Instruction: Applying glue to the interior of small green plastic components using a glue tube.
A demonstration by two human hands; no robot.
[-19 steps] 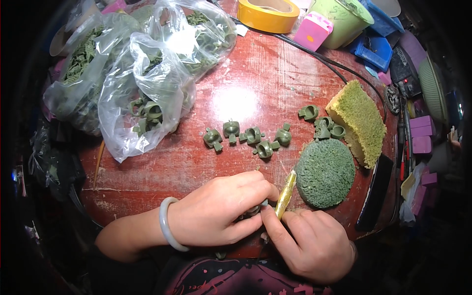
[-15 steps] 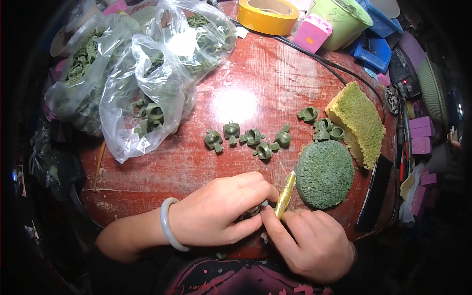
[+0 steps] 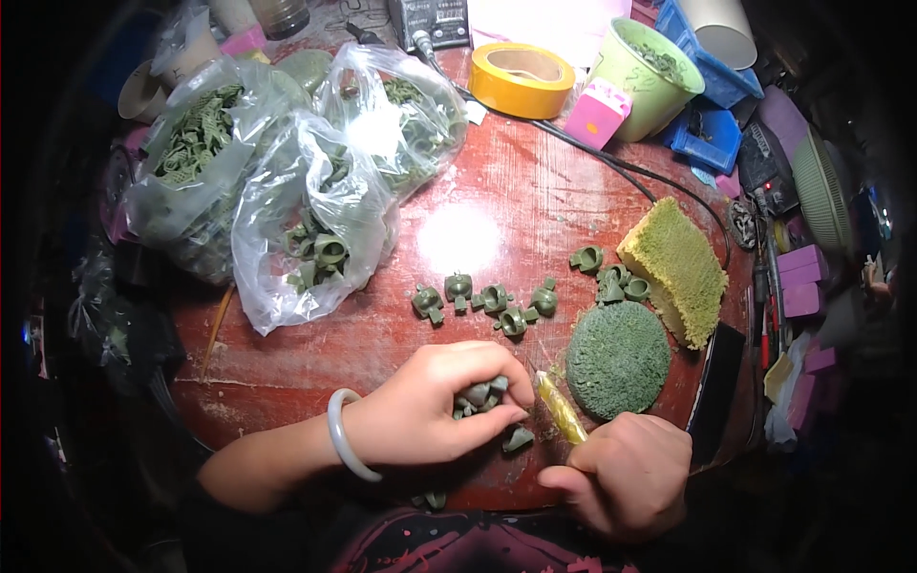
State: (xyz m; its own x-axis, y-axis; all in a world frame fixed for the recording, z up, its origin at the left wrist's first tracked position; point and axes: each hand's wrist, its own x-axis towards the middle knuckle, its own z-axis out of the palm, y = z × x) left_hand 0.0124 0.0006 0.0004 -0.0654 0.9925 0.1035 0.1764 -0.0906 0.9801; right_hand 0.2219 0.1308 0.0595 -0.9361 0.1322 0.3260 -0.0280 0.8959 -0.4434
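My left hand (image 3: 444, 401), with a pale bangle (image 3: 342, 435) at its wrist, curls around several dark green molded pieces (image 3: 479, 396). One more green piece (image 3: 518, 439) lies just below its thumb tip. My right hand (image 3: 635, 468) is closed, and a slim tool with a shiny yellow wrapped handle (image 3: 562, 409) sticks out of it toward my left fingertips, without touching them. Its fine tip is hard to make out. Beyond my left hand, several green ring-shaped parts (image 3: 495, 299) sit in a loose cluster. Close to my right hand is a round green scrubbing pad (image 3: 619, 360).
Plastic bags (image 3: 315, 220) of green parts fill the back left. A yellow-green sponge (image 3: 676, 272) leans behind the round pad, beside a few more green rings (image 3: 621, 284). At the back stand a yellow tape roll (image 3: 522, 81), a light green cup (image 3: 642, 81) and blue bins (image 3: 704, 137); black cables cross there.
My hands have drawn apart, the right one moving back with the yellow tool. Green pieces now show in my left hand and below its thumb. The view has tilted farther up the table.
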